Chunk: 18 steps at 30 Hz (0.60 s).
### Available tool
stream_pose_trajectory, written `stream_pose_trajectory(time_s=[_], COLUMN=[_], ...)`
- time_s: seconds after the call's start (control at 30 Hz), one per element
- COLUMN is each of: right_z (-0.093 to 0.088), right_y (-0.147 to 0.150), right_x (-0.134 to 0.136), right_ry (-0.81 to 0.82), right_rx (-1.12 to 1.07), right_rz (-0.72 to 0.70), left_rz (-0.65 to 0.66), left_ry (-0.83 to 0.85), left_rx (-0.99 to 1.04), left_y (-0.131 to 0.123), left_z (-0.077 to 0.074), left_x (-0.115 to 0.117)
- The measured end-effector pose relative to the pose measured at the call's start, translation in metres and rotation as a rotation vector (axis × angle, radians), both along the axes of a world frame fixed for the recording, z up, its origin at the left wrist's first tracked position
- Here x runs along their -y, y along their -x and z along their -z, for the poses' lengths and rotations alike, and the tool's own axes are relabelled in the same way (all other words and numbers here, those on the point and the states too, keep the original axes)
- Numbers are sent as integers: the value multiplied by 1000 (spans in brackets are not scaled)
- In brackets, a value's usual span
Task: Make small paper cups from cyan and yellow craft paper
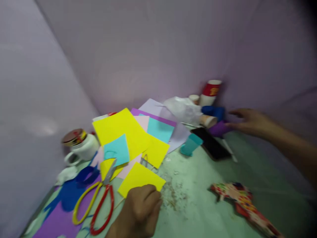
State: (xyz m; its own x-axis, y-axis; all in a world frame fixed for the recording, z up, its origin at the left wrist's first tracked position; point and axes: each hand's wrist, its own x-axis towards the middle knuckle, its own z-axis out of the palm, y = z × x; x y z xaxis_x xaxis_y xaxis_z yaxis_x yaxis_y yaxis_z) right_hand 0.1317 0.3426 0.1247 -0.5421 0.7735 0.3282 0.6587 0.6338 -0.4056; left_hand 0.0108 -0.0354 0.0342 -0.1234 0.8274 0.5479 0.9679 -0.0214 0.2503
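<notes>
Yellow paper square (140, 178), uncut, pinched in the grip of the left hand (141, 211); scissors (106, 186) idle by blue offcuts (74, 195); right hand (250, 122) spread at a purple roll (218, 129).

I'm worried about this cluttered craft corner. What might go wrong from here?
The right hand reaches, fingers spread, toward a purple roll beside a black phone. A nudge might knock the phone or topple the red paper cup behind. The left hand is curled at the edge of a yellow sheet, close to the scissors. A careless slide could catch a finger on the blades. Blur hides exact contact.
</notes>
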Motion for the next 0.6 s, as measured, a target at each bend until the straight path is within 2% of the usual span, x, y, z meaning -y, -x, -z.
stream_pose_trajectory(time_s=[0.2, 0.3, 0.37, 0.6], right_z=[-17, -14, -7, 32], right_y=[-2, 3, 6, 23], right_x=[39, 54, 61, 76], right_ry=[49, 45, 54, 77], right_rx=[88, 141, 195, 295], right_rz=[-286, -551, -678, -715], left_rz=[90, 93, 78, 86], left_ry=[-73, -73, -81, -50], left_rx=[24, 13, 4, -3], left_y=[7, 8, 9, 10], left_z=[7, 8, 9, 9], left_x=[-2, -2, -1, 0])
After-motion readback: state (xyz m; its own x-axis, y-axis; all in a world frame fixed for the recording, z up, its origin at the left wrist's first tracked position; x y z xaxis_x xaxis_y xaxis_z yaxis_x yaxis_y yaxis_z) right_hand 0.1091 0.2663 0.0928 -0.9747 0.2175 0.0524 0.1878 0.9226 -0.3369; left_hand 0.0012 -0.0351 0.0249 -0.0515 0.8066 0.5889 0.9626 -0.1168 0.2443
